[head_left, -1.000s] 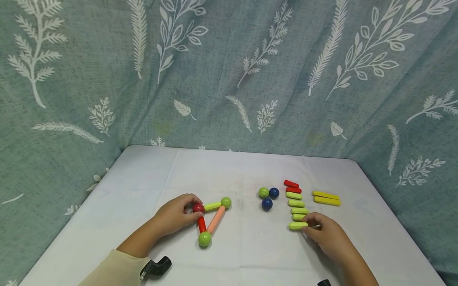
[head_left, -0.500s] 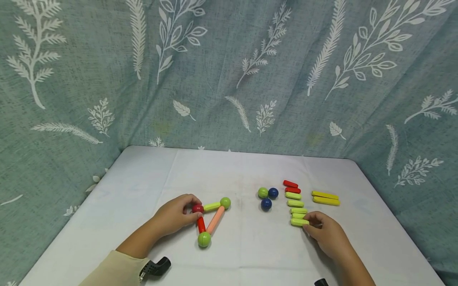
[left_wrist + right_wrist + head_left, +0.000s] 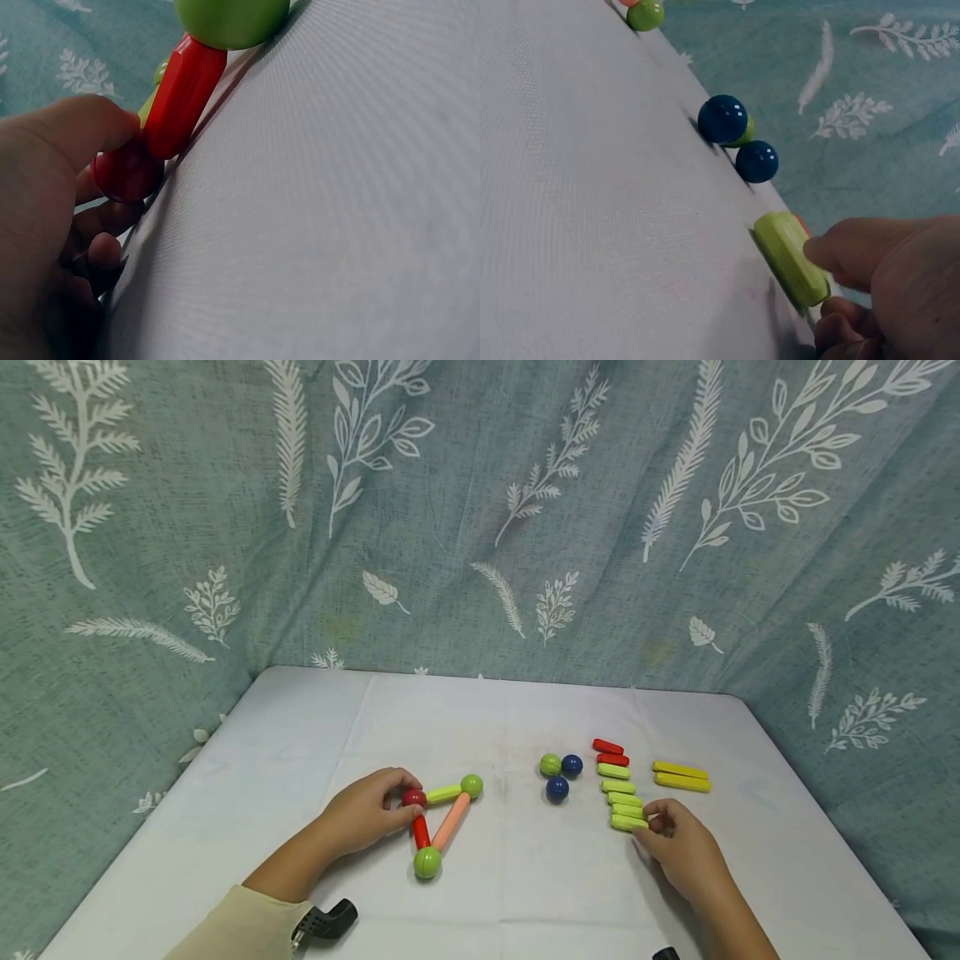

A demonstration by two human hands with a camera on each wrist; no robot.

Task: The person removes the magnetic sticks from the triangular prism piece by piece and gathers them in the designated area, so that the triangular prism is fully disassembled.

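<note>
My left hand (image 3: 367, 814) grips a red ball (image 3: 414, 799), thumb on the near side and fingers behind it. That ball is one corner of a flat triangle, joined with a red stick (image 3: 421, 832), a yellow-green stick (image 3: 444, 793) and a salmon stick (image 3: 452, 822). Green balls (image 3: 427, 862) form the other two corners. At the right, my right hand (image 3: 684, 847) pinches the right end of the nearest short yellow-green stick (image 3: 787, 255). This stick lies against a column of several like sticks (image 3: 622, 799), close together, with two red sticks (image 3: 612, 760) at the far end.
Between the triangle and the column sit two dark blue balls (image 3: 557, 789) and a green ball (image 3: 551, 765). Two longer yellow sticks (image 3: 682, 782) lie side by side to the right of the column. A patterned cloth (image 3: 450, 527) hangs behind the white table (image 3: 360, 710).
My right hand has slid the nearest yellow-green stick away from me, up against the other sticks in the column. The left hand and the triangle have stayed in place.
</note>
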